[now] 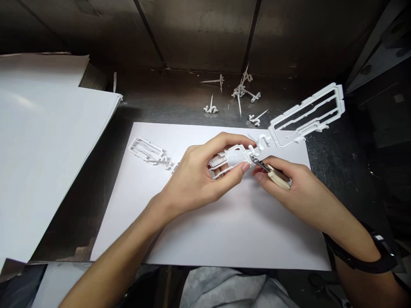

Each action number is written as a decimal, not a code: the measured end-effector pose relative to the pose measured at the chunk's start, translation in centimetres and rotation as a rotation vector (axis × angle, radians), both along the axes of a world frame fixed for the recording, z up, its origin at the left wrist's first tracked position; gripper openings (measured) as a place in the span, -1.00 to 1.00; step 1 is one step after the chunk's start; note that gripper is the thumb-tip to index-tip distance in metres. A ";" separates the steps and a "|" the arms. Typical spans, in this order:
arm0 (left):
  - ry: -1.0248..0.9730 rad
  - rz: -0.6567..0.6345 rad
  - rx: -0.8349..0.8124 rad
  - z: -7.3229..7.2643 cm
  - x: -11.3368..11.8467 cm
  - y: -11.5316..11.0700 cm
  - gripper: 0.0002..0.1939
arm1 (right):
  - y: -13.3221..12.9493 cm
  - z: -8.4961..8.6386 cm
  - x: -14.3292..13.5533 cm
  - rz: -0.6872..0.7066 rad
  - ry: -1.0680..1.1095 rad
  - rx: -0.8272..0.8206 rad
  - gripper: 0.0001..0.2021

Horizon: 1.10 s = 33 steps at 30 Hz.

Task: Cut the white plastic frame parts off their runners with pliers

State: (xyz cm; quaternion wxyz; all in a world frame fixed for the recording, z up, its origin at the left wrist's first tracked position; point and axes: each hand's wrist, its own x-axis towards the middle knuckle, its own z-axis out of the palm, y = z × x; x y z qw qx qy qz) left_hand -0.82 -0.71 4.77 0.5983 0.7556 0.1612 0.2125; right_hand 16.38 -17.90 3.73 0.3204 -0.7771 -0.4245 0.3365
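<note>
My left hand (202, 169) grips one end of a white plastic molding (308, 113), two slotted rectangular frames joined by a curled sprue. The far frame sticks out to the upper right, beyond my fingers. In my right hand (289, 179) is a pair of cutting nippers (276, 176) with cream handles. Their jaws touch or nearly touch the joint between the held frame and the sprue; whether they are closed on it I cannot tell. Left of my left hand, a similar white frame (146, 150) lies on a white sheet (231, 231), partly hidden by that hand.
Several cut-off white sprues (239, 90) with pointed spikes lie on the dark metal table (154, 102) behind the sheet. A stack of large white sheets (48, 141) stands at the left. A metal wall (199, 34) closes off the back.
</note>
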 end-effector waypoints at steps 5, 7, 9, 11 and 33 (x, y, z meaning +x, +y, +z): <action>0.007 -0.004 -0.041 0.3 0.0 0.0 -0.64 | 0.0 -0.1 0.3 0.035 0.057 -0.009 -0.84; 0.020 -0.025 -0.024 0.3 -0.1 0.2 -0.63 | -0.1 -0.1 0.5 0.062 0.094 -0.014 -0.79; 0.042 -0.053 0.031 0.2 -0.2 0.5 -0.61 | -0.1 -0.2 0.6 0.073 0.115 -0.014 -0.75; 0.058 -0.078 0.101 0.0 -0.3 0.7 -0.59 | -0.2 -0.2 0.7 0.077 0.120 -0.016 -0.71; 0.253 -0.165 -0.055 0.4 -0.4 1.1 -0.59 | -0.4 0.3 -0.1 0.154 0.102 -0.159 -0.51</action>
